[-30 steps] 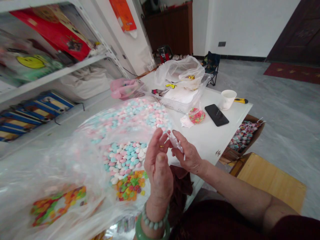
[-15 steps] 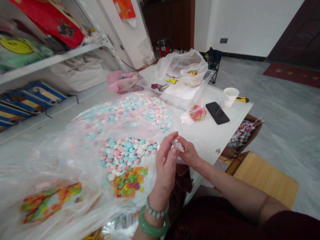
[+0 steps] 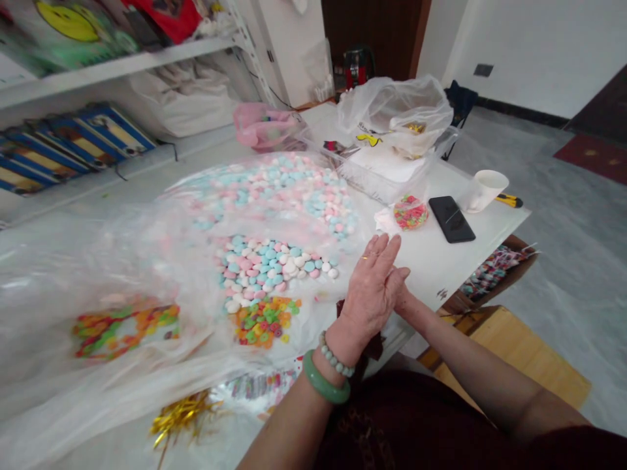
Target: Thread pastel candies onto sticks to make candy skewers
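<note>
My left hand (image 3: 369,290), with a green bangle and a beaded bracelet at the wrist, lies over my right hand (image 3: 402,297) near the table's front edge. The left fingers are stretched out with the back of the hand up. Most of the right hand is hidden beneath; whatever lies between the palms cannot be seen. Left of the hands are pink, blue and white round candies (image 3: 264,264), partly under clear plastic. Colourful ring candies (image 3: 264,323) lie just below them, and more ring candies (image 3: 125,329) show through plastic at the left.
Beyond the hands are a black phone (image 3: 451,219), a white cup (image 3: 487,190), a bag of red and green candies (image 3: 410,212) and a clear bin (image 3: 372,179). Gold tinsel (image 3: 181,414) lies at the front. A box (image 3: 504,271) stands beside the table.
My left hand has turned over the right, and the white piece seen between the fingers is hidden now. The view has shifted, so the table items appear further right.
</note>
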{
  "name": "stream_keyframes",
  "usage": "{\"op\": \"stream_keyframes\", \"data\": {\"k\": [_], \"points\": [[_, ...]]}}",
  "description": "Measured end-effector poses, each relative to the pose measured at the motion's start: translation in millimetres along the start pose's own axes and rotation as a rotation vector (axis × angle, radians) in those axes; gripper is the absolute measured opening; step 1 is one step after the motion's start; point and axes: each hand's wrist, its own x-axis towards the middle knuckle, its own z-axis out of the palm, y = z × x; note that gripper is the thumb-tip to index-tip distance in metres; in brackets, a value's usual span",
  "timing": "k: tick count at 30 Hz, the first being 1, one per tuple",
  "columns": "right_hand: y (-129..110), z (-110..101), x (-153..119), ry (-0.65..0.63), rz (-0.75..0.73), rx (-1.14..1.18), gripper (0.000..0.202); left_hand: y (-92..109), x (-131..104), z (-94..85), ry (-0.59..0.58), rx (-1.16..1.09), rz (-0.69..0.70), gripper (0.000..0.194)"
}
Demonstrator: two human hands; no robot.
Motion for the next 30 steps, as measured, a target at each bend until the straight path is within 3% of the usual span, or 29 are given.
{"op": "stream_keyframes", "data": {"k": [4, 6, 7, 9, 11, 13, 16, 20, 24, 30], "points": [[-29, -28, 12, 0.226, 0.142, 0.178, 0.024, -4, -26, -38.9, 0.307, -0.016, -0.243, 0.04], [-49, -46, 24, 0.381, 0.201, 0.342, 0.03, -9, -50, -56.4, 0.356, -0.01, -0.425, 0.028], [-58, -52, 28, 0.395, 0.222, 0.404, 0.028, -11, -63, -62.7, 0.33, -0.033, -0.512, 0.022], [-73, -54, 30, 0.249, 0.315, 0.481, 0.021, -13, -87, -70.5, 0.237, -0.182, -0.695, 0.019], [-82, -38, 20, -0.066, 0.494, 0.553, 0.018, -11, -104, -73.6, 0.223, -0.438, -0.862, 0.025], [-85, -7, 2, -0.389, 0.678, 0.667, 0.021, -9, -114, -75.4, 0.296, -0.707, -0.955, 0.03], [-86, 44, -30, -0.629, 0.82, 0.777, 0.031, -7, -124, -79.6, 0.385, -0.906, -0.955, 0.03], [-94, 79, -52, -0.673, 0.827, 0.688, 0.033, -13, -149, -86.8, 0.529, -0.85, -1.001, 0.027], [-104, 87, -55, -0.649, 0.869, 0.541, 0.027, -17, -177, -91.0, 0.646, -0.813, -1.082, 0.031], [-110, 101, -71, -0.583, 0.862, 0.395, 0.034, -16, -195, -90.7, 0.693, -0.838, -1.043, 0.028]]}}
